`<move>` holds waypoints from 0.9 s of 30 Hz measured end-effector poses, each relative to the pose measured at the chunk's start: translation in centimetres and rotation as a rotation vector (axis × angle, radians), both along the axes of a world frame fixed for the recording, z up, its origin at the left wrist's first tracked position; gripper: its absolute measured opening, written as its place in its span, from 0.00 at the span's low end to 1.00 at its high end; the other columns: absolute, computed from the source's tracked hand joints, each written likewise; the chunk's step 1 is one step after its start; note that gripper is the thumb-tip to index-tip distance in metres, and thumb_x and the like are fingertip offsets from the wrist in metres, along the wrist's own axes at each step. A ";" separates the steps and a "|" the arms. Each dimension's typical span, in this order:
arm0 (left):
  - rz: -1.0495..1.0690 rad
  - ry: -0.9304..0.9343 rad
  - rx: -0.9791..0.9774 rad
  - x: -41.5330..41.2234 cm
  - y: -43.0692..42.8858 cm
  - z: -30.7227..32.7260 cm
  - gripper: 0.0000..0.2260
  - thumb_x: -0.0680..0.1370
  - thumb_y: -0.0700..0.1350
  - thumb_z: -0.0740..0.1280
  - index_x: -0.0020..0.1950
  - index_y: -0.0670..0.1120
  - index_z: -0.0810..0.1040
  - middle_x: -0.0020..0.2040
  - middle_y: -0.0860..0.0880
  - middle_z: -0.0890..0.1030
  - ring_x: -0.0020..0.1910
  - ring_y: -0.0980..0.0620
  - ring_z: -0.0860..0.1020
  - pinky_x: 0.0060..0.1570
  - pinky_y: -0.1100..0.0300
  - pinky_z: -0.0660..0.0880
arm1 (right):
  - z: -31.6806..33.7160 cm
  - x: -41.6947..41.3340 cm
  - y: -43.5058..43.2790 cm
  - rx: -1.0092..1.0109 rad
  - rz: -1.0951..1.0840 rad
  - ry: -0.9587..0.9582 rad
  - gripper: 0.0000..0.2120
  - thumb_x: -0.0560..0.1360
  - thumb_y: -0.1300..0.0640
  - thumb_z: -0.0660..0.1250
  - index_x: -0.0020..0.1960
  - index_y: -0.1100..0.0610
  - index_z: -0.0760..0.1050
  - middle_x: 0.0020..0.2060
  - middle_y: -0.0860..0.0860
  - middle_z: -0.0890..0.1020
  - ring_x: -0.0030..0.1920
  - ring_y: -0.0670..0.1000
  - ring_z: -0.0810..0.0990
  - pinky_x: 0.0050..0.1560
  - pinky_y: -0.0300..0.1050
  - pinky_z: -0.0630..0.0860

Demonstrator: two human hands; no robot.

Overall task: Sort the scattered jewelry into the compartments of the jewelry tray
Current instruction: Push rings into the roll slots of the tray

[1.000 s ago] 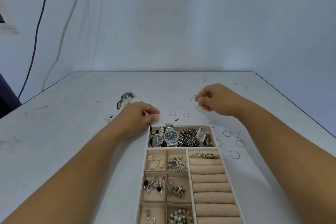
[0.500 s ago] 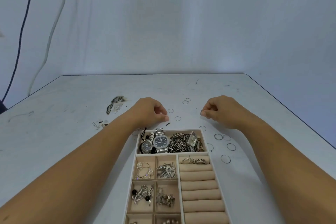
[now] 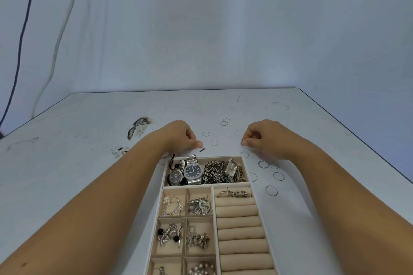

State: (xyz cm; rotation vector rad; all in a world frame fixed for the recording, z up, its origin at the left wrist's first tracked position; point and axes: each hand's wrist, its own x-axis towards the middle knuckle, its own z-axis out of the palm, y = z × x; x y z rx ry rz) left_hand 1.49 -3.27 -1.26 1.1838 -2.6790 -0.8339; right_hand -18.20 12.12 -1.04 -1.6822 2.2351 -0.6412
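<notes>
The beige jewelry tray lies in front of me. Its top compartment holds two watches and chain bracelets. Small compartments at its left hold earrings and charms. Ring rolls fill its right side, with rings in the top slot. Several thin silver rings lie scattered on the table beyond and right of the tray, such as one ring between my hands. My left hand rests curled on the table just beyond the tray's far left corner. My right hand pinches a thin ring between thumb and forefinger.
The white table has a dark scorched patch at the left and scuff marks. More loose rings lie right of the tray. A white sheet hangs behind the table, with two cables down it at the left.
My right hand has drawn back from the far rings toward the tray, pinching a thin ring. My left hand has shifted slightly right along the tray's far edge.
</notes>
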 end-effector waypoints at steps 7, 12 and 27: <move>0.063 0.161 -0.017 0.2 0.2 -0.3 0.10 0.67 0.48 0.78 0.41 0.48 0.80 0.34 0.51 0.81 0.30 0.57 0.77 0.35 0.61 0.74 | 0.2 0.3 0.3 0.091 0.037 0.032 0.02 0.75 0.55 0.68 0.44 0.49 0.78 0.40 0.45 0.81 0.41 0.44 0.79 0.38 0.36 0.71; 0.072 0.232 -0.040 0.6 1.0 -0.1 0.05 0.70 0.45 0.76 0.39 0.45 0.82 0.28 0.52 0.82 0.25 0.60 0.76 0.35 0.64 0.75 | 0.2 0.8 0.1 0.105 0.049 0.080 0.03 0.76 0.56 0.66 0.48 0.51 0.79 0.41 0.45 0.80 0.41 0.44 0.77 0.37 0.33 0.69; -0.119 0.372 -0.158 5.8 8.8 2.4 0.05 0.72 0.52 0.74 0.39 0.53 0.82 0.34 0.54 0.81 0.32 0.61 0.75 0.36 0.68 0.73 | 4.6 6.4 4.0 -0.061 0.225 0.070 0.01 0.75 0.52 0.68 0.46 0.47 0.78 0.38 0.41 0.80 0.39 0.38 0.78 0.39 0.34 0.71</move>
